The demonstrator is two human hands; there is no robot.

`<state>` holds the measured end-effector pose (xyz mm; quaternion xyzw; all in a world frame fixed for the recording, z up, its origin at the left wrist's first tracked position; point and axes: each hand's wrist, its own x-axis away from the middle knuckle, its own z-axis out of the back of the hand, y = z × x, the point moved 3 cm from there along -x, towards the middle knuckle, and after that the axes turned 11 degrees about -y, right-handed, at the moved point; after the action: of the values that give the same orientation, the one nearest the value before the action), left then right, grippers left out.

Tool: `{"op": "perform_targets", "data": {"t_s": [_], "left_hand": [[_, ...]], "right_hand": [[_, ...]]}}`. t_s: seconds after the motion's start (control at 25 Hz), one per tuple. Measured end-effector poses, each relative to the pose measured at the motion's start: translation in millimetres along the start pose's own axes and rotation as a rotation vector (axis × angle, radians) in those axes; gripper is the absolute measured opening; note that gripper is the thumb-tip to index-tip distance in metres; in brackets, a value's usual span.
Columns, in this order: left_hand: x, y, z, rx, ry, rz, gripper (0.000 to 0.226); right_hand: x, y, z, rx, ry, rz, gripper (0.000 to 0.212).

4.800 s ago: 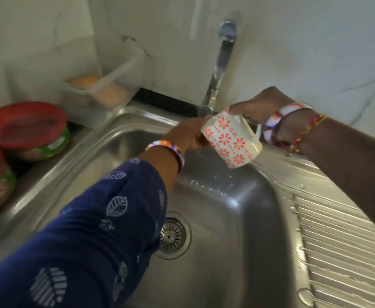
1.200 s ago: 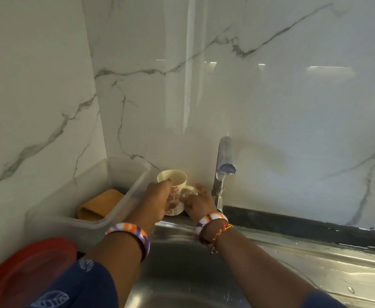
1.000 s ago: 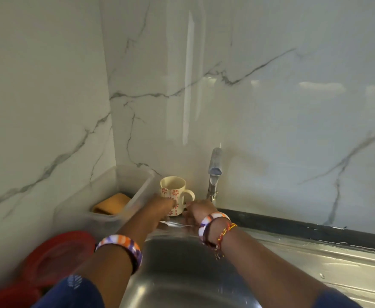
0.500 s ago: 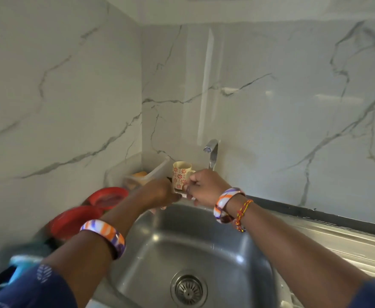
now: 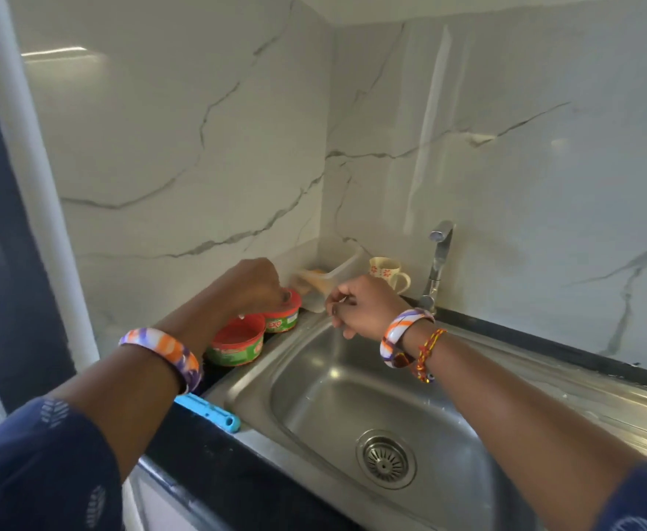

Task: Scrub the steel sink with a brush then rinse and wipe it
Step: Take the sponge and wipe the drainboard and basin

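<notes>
**Both hands at the back left of the sink**

Head view: the steel sink fills the lower middle, its right side cut off by the frame. The left hand hangs over the farther red-lidded tub, fingers curled down onto the lid; the fingertips are hidden, so whether they grip it is unclear. The right hand hovers above the sink's back rim, fingers loosely curled, apparently holding nothing. A flowered mug stands beside the tap. A blue handle lies on the counter edge, mostly hidden behind the left forearm.
</notes>
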<state>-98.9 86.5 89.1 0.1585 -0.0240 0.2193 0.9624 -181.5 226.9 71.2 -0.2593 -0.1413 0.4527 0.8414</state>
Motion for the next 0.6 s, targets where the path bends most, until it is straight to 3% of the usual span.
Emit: {"op": "perform_targets", "data": {"t_s": [0.16,0.24,0.36,0.6], "left_hand": [[-38,-39,12,0.003,0.091,-0.059,0.036],[-67,-54,11,0.035,0.126,-0.092,0.041],[-124,-64,-9,-0.106,0.04,-0.147,0.069],[-218,-60,-32,-0.385,0.018,-0.229,0.051]], "right_hand": [[-51,-3,2,0.057,0.016,0.035,0.014],[-91,2,4,0.146,0.055,0.023,0.022],[-160,26,0,0.227,0.12,-0.077,0.036],[-267,72,-3,0.363,-0.008,-0.257,0.034]]}}
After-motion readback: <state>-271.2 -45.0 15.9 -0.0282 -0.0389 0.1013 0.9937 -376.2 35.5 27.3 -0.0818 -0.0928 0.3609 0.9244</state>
